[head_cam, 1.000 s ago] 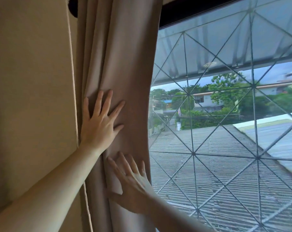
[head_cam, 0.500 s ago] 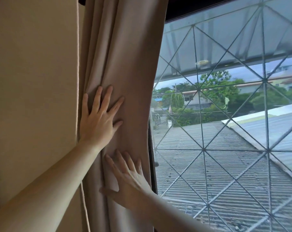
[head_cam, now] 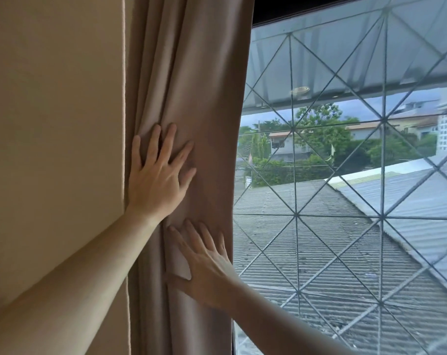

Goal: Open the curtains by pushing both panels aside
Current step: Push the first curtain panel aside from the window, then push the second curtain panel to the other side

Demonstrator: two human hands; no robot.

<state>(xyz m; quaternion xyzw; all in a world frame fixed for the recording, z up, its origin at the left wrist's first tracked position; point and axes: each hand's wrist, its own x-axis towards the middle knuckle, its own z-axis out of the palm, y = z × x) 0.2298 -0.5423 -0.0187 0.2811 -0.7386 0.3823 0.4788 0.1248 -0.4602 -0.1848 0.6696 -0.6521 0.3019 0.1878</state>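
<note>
A beige curtain panel (head_cam: 191, 73) hangs bunched in folds at the left side of the window, against the wall. My left hand (head_cam: 158, 172) lies flat on the folds with its fingers spread, palm pressing the cloth. Below it, my right hand (head_cam: 204, 265) also rests flat on the panel near its right edge, fingers apart and pointing up-left. Neither hand grips the cloth. No second panel is in view.
A beige wall (head_cam: 53, 124) fills the left. The window (head_cam: 345, 201) on the right has a diamond-pattern metal grille, with corrugated roofs, trees and houses outside. A dark frame (head_cam: 294, 6) runs along the top.
The curtain's right edge has shifted a little left, showing more window. Both hands stay flat on the panel, pressed slightly further toward the wall.
</note>
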